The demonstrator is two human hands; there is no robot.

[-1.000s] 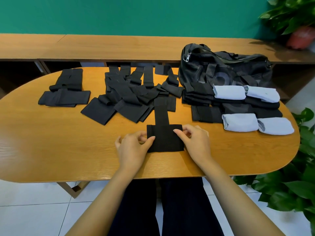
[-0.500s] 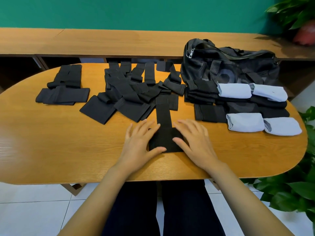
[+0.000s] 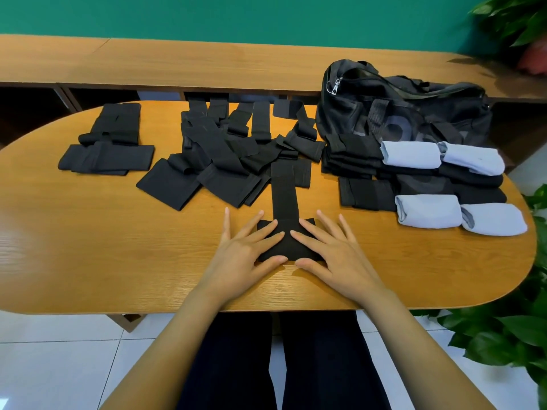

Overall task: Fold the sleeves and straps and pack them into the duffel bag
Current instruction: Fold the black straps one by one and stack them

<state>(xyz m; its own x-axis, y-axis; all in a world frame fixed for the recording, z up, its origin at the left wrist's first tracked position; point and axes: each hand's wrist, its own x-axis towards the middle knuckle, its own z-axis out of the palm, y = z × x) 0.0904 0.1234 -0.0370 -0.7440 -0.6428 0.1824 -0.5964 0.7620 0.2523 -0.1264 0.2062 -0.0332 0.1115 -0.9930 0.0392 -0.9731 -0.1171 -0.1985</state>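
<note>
Wooden table [image 3: 88, 247] at centre frame; left hand [image 3: 248, 250] and right hand [image 3: 334, 251], fingers spread flat, press a black strap [image 3: 285, 199] mid-fold. Next, likely fold its tail over.

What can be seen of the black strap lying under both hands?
The black strap looks like matte elastic fabric. Its wide near end lies folded flat on the wooden table, with a narrower band running straight away from the person toward the loose pile. The left hand and right hand press on the folded end with straight fingers, one at each side.
</note>
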